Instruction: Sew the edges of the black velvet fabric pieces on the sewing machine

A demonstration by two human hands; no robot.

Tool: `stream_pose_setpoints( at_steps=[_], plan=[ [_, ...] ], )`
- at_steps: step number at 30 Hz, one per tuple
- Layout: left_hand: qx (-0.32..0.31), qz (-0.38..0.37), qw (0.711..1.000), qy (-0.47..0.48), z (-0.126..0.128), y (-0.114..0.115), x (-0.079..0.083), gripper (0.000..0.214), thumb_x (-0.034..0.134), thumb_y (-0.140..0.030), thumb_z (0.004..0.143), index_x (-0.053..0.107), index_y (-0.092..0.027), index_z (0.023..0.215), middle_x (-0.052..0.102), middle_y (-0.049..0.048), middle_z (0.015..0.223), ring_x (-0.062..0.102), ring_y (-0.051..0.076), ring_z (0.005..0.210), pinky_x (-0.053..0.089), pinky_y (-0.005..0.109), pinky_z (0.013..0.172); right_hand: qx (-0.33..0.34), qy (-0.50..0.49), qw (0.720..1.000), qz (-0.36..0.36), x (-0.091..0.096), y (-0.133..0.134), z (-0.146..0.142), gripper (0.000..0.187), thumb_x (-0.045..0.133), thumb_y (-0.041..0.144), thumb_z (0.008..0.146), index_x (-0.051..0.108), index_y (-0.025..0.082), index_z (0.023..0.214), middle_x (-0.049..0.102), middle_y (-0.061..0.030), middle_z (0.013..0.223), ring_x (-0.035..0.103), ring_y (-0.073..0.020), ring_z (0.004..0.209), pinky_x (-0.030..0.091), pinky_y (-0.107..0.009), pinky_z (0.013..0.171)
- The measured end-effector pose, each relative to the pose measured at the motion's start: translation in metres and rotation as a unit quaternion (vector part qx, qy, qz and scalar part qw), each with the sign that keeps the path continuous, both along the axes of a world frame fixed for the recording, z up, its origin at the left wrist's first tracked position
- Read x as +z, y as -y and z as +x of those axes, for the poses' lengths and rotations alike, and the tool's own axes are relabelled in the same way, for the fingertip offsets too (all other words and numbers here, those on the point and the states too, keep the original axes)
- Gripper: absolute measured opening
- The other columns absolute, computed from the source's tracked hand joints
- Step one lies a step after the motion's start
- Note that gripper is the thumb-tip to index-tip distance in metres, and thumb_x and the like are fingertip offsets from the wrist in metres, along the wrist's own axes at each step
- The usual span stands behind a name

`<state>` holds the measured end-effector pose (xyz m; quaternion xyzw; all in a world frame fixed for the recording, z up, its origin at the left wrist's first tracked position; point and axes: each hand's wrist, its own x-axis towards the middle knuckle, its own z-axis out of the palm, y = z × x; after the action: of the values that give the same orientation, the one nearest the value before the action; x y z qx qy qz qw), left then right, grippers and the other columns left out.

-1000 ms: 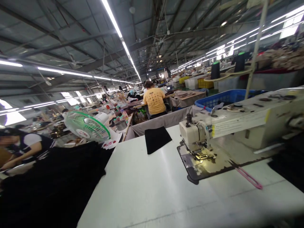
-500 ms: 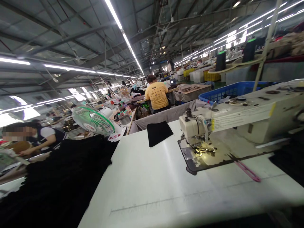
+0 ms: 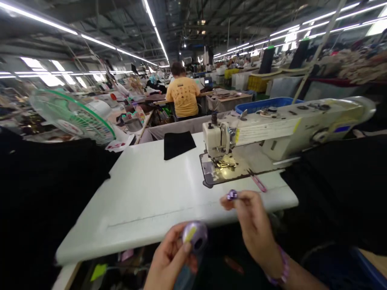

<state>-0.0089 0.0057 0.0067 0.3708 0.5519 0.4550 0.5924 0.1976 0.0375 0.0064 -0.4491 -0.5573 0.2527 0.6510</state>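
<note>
My left hand (image 3: 171,257) is low at the table's near edge, its fingers wrapped round a shiny purple spool-like object (image 3: 195,235). My right hand (image 3: 252,219) is just right of it, pinching a small purple piece (image 3: 232,195) between thumb and fingertips; a purple band is on that wrist. Both hands are in front of the white sewing table (image 3: 145,197). The sewing machine (image 3: 272,131) stands beyond my right hand, with its lit needle area (image 3: 222,163) above a worn plate. A small black fabric piece (image 3: 178,145) lies at the table's far side.
Black fabric is piled at the left (image 3: 45,193) and the right (image 3: 338,189). A green fan (image 3: 72,117) stands at the far left. A person in a yellow shirt (image 3: 183,96) sits with their back turned. A pink tool (image 3: 258,183) lies by the machine. A blue crate (image 3: 263,104) is behind.
The camera has tilted down and pulled back. Both my hands have come into view at the table's near edge, each holding a purple item; before, no hands were visible.
</note>
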Motion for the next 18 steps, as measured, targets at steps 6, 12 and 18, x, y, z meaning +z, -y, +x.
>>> stream_pose_setpoints(
  at_steps=[6, 12, 18],
  plan=[
    [-0.023, 0.063, 0.997, 0.038, 0.072, -0.031, 0.015, 0.049, 0.083, -0.044, 0.067, 0.060, -0.022, 0.105, 0.074, 0.0033, 0.087, 0.067, 0.017, 0.072, 0.053, 0.026, 0.072, 0.010, -0.040, 0.996, -0.076, -0.019, -0.013, -0.009, 0.020, 0.039, 0.038, 0.107, 0.049, 0.021, 0.108, 0.061, -0.0036, 0.093, 0.061, -0.0160, 0.083, 0.051, -0.027, 0.074],
    [-0.104, 0.030, 0.990, 0.087, 0.096, -0.034, 0.007, 0.044, 0.081, -0.046, 0.070, 0.062, -0.019, 0.100, 0.074, 0.0065, 0.091, 0.069, 0.023, 0.083, 0.054, 0.031, 0.076, -0.011, -0.088, 0.994, -0.067, -0.027, -0.024, 0.006, 0.022, 0.037, 0.042, 0.107, 0.044, 0.021, 0.104, 0.054, 0.0006, 0.079, 0.052, -0.0137, 0.066, 0.044, -0.024, 0.058],
    [-0.090, 0.002, 0.994, 0.067, 0.093, -0.043, -0.002, 0.046, 0.079, -0.049, 0.070, 0.069, -0.017, 0.102, 0.072, 0.0086, 0.102, 0.066, 0.024, 0.095, 0.053, 0.030, 0.082, -0.011, -0.129, 0.988, -0.084, -0.038, -0.033, 0.007, 0.026, 0.039, 0.046, 0.106, 0.044, 0.021, 0.102, 0.053, 0.0013, 0.079, 0.052, -0.0138, 0.067, 0.044, -0.024, 0.059]
  ],
)
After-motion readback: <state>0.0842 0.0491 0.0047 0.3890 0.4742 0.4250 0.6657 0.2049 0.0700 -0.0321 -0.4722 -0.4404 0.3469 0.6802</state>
